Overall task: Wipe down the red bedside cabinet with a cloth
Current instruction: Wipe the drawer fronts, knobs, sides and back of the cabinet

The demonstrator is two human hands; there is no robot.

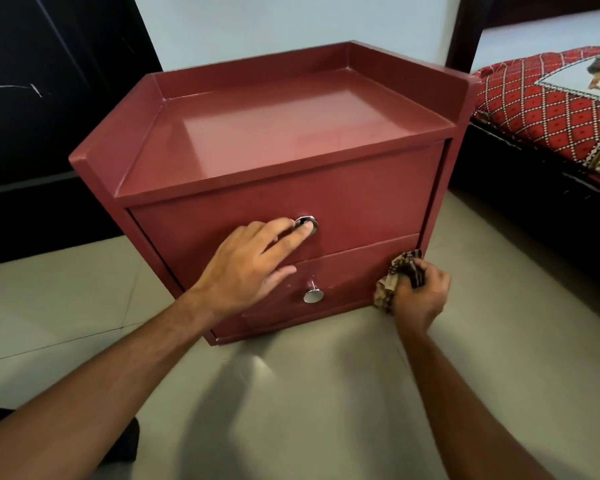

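Note:
The red bedside cabinet stands on the floor in front of me, with a raised rim round its top and two drawers. My left hand lies flat on the drawer fronts, fingers spread, its fingertips touching the upper silver knob. The lower silver knob is free just right of that hand. My right hand grips a bunched brown patterned cloth and presses it against the right end of the lower drawer front.
A bed with a red diamond-patterned cover stands to the right, its dark frame close to the cabinet's side. A black panel stands at the left. Pale floor tiles lie between me and the cabinet.

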